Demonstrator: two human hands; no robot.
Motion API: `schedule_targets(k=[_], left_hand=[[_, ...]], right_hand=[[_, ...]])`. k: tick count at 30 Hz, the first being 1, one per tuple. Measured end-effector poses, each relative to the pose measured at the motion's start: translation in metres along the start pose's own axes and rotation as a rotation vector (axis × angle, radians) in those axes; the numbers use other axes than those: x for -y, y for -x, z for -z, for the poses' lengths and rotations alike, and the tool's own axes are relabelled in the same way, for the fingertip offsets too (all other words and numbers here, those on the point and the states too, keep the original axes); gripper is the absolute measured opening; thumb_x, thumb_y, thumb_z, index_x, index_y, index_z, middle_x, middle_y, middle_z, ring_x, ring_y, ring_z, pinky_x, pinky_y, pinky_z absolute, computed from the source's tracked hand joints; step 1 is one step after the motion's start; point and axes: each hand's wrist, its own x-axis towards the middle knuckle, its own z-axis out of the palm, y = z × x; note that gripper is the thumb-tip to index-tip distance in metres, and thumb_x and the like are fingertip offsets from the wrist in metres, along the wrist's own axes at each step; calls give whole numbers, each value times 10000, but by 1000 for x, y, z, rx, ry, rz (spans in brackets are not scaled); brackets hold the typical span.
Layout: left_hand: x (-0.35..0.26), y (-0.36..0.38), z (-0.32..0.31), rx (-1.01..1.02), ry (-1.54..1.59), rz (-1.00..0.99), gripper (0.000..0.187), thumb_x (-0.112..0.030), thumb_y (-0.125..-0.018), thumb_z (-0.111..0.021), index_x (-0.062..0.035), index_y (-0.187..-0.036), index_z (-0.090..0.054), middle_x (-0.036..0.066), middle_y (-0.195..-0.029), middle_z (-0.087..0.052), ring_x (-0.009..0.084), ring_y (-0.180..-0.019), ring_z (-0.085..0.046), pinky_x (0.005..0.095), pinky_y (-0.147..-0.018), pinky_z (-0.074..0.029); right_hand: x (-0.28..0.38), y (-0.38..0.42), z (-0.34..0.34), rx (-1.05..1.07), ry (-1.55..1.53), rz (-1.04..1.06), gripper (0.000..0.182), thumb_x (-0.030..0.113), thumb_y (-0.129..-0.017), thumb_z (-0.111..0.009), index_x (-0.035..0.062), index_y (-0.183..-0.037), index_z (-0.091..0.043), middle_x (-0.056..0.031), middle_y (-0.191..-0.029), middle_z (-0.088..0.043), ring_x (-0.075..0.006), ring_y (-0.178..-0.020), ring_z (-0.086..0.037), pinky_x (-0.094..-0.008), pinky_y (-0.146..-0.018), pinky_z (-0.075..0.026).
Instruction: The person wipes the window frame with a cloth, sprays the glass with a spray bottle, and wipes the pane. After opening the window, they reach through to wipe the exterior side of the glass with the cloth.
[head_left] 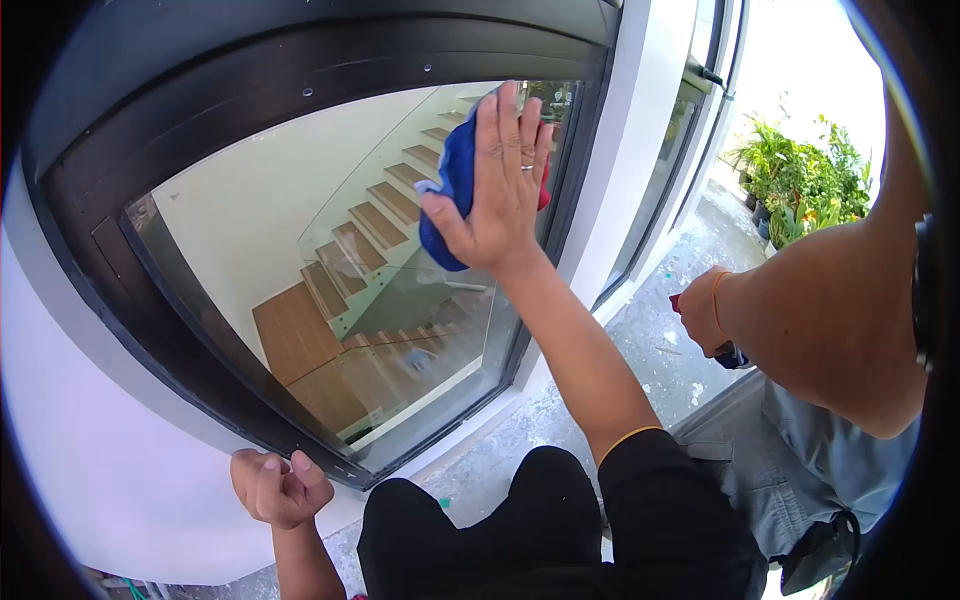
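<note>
My right hand (505, 190), fingers stretched and a ring on one, presses a blue cloth (458, 180) against the upper right of a window pane (240, 230). A pale fold of the cloth shows by my thumb, and a bit of red shows past the fingers' right edge. The pane sits in a dark frame (300, 62). At the lower left, my left hand (282, 488) is raised by the frame's bottom corner with its fingers curled in. Nothing shows in it.
Close on the right stands another person in grey trousers (760, 490); their hand (705, 310) holds something red. Potted plants (800, 180) stand farther back. A white post (635, 130) edges the window above a paint-spotted floor (660, 350). Wooden stairs (375, 220) show through the glass.
</note>
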Motion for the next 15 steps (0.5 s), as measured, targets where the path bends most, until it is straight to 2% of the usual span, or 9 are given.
schedule_targets(k=[2,4,6,8,9,10,12,14,15], left_hand=[[-11,8,1,34,28,106,370,-38,-859,-636,-9,-1201,-499,26,-647,-401,166,-552,-342,310,-509,-285],[-47,40,-9,176,399,523,303,-52,-806,-675,9,-1083,-567,51,-659,-427,190,-560,-398,328,-510,-305],[-84,83,2,907,378,588,255,-221,-762,-778,-69,-943,-684,79,-712,-543,255,-638,-562,389,-557,-426],[-114,149,42,1328,390,527,325,-362,-761,-791,-144,-996,-739,63,-743,-581,276,-709,-622,418,-642,-513],[-122,154,58,1421,437,572,403,-423,-780,-766,-147,-1073,-737,89,-864,-655,297,-837,-671,445,-747,-540],[-129,127,49,1373,468,659,305,-398,-793,-740,-111,-719,-666,79,-711,-607,298,-715,-640,437,-650,-514],[-149,113,46,1580,424,789,338,-424,-809,-711,-93,-766,-658,110,-804,-657,318,-800,-670,444,-709,-530],[-166,91,44,1683,314,907,361,-450,-825,-690,-94,-885,-697,142,-960,-678,337,-875,-678,453,-776,-540],[-178,88,49,1674,243,968,387,-464,-832,-681,-99,-955,-716,161,-1048,-676,347,-911,-677,457,-810,-543]], right_hand=[[-53,2,8,-22,14,-69,845,553,-993,-456,-53,-1556,-284,-268,-1646,-197,-471,-1537,-91,-577,-1213,-15],[-65,11,6,-53,13,-228,757,484,-1026,-419,-24,-1569,-278,-248,-1655,-194,-463,-1539,-89,-579,-1211,-21],[-57,20,4,-76,6,-320,679,395,-1060,-371,-38,-1571,-259,-255,-1653,-190,-455,-1537,-106,-562,-1220,-35],[-49,46,-6,-127,-39,-365,633,320,-1081,-354,-74,-1562,-235,-271,-1647,-181,-458,-1533,-115,-539,-1235,-42],[-26,55,-9,-163,-62,-528,616,286,-1087,-349,-89,-1559,-220,-276,-1645,-177,-461,-1531,-118,-533,-1239,-42],[-2,61,-17,-216,-90,-685,599,253,-1093,-343,-103,-1556,-206,-282,-1643,-173,-463,-1529,-121,-526,-1243,-43],[64,38,-19,-166,-141,-799,611,242,-1091,-348,-113,-1557,-174,-307,-1641,-135,-489,-1525,-83,-551,-1233,-36],[152,12,-20,-17,-265,-702,668,260,-1054,-401,-141,-1536,-172,-334,-1628,-131,-534,-1507,-82,-626,-1201,-23],[197,26,-28,42,-311,-648,652,274,-997,-508,-44,-1535,-322,-310,-1629,-166,-526,-1512,-83,-620,-1206,-40]])
